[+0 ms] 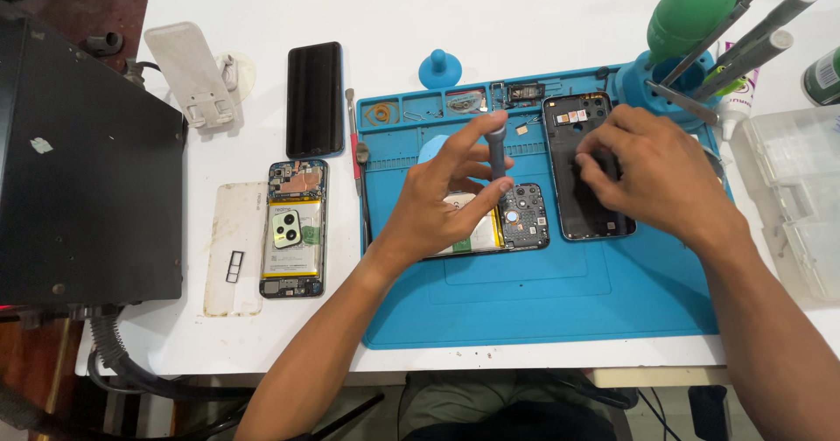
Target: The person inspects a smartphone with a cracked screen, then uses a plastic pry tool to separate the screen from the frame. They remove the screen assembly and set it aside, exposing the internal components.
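Note:
My left hand (442, 198) grips a grey screwdriver (497, 148) upright, its tip down on an opened phone (525, 218) lying on the blue work mat (542, 292). That phone shows its dark inner frame and a pale battery under my palm. My right hand (652, 174) rests on a black phone back cover (588, 222) to the right, fingertips pressing on its middle. Small parts sit near the cover's top end (573, 115).
A second opened phone (294, 228) with a yellow-edged battery, a clear case (234, 248) and a black phone (314, 98) lie on the white table at left. A dark machine (79, 161) stands far left. Tool holder with green blower (691, 21) and plastic boxes (801, 187) at right.

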